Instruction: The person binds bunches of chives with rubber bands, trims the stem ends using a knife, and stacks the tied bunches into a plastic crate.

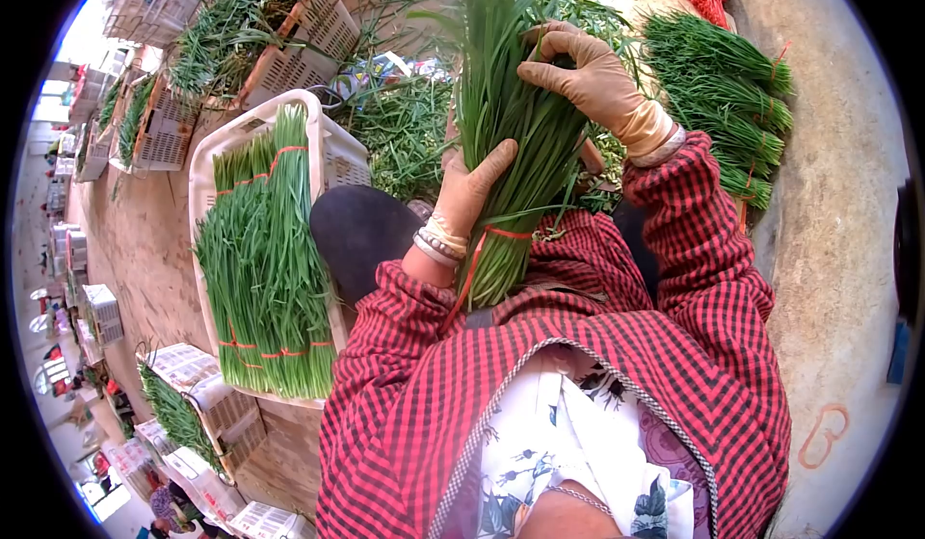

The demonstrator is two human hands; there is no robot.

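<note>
A thick bundle of garlic chives [506, 154] stands upright before my chest, its stem ends toward my lap and its leaf tips pointing away. A red tie [509, 234] circles it near the stems, with a loose end hanging down. My left hand [470, 190], in a tan glove, wraps around the bundle's left side above the tie, thumb across the front. On the upper right side, my gloved right hand [590, 81] has its fingers curled toward the thumb at the leaves. Exactly which leaves it pinches is hard to make out.
A white crate [204, 202] of tied chive bundles stands at my left. More tied bundles [727, 105] lie at the right beside a concrete ledge [829, 202]. Loose chive scraps [400, 139] cover the floor ahead. Another crate [303, 43] holds loose greens at upper left.
</note>
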